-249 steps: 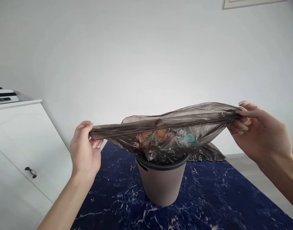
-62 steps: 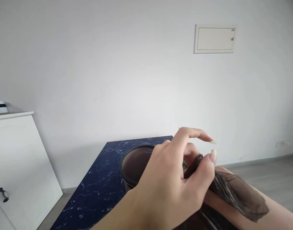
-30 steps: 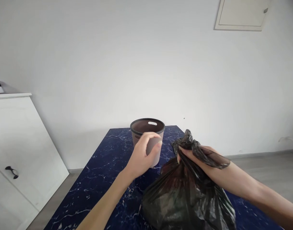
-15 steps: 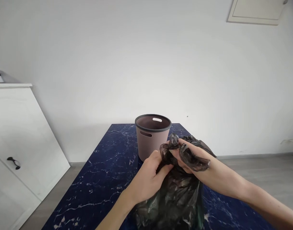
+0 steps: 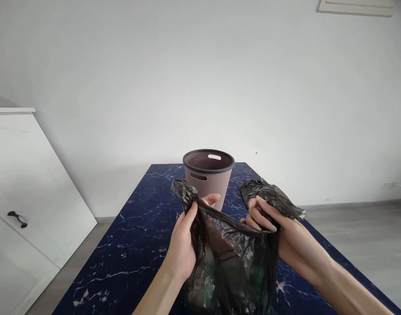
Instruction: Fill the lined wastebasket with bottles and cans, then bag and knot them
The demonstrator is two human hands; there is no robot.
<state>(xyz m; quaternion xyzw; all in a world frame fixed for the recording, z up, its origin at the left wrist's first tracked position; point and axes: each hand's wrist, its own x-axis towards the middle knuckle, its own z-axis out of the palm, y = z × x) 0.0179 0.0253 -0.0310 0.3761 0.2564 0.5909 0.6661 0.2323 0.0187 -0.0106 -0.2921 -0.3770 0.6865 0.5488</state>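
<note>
At the lower centre of the frame, a dark translucent bag (image 5: 231, 262) is stretched between two hands. The left hand (image 5: 183, 245) pinches one gathered corner under its thumb; the right hand (image 5: 282, 225) curls its fingers around the other. Behind, at centre, a pinkish bin (image 5: 211, 184) stands upright on the blue marbled table (image 5: 131, 249), with crumpled dark plastic (image 5: 261, 188) to its right.
</note>
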